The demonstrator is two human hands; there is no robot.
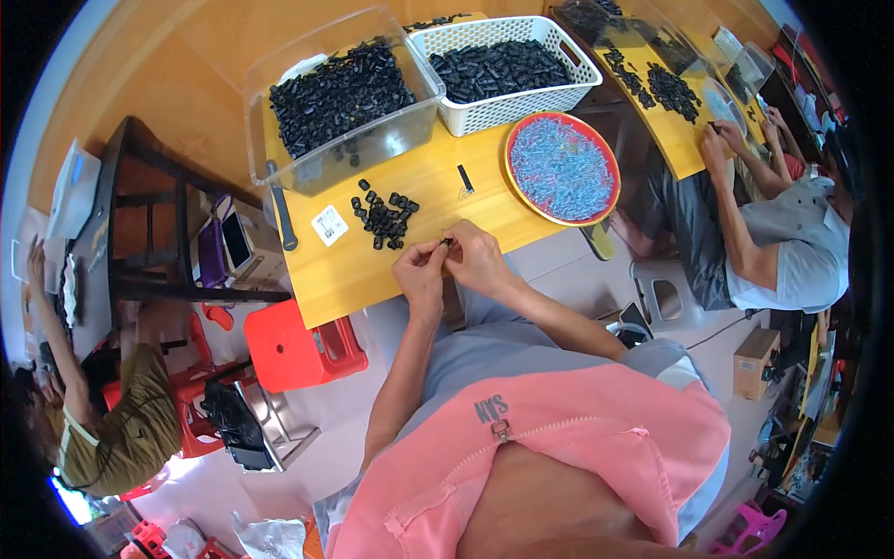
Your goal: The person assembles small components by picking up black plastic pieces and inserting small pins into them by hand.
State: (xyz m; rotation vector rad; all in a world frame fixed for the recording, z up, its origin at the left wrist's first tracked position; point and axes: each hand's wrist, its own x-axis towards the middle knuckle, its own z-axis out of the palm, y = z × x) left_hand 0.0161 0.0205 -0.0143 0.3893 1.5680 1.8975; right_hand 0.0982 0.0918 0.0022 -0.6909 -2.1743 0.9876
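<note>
My left hand (421, 278) and my right hand (478, 264) meet over the near edge of the yellow table (326, 289). Their fingertips pinch a small black part (448, 242) between them; its exact kind is too small to make out. Just left of my hands lies a loose pile of small black plastic parts (384, 222). Beyond my fingers a flat black strip (465, 178) rests on the table, with a few thin pin-like pieces by it. To the right stands a red round tray (614, 183) filled with many thin, bluish clear pieces.
At the back are a clear plastic bin (386, 142) and a white perforated basket (521, 110), both full of black parts. A black-handled tool (282, 210) and a white card (329, 225) lie left. A red stool (289, 349) stands below. People sit at both sides.
</note>
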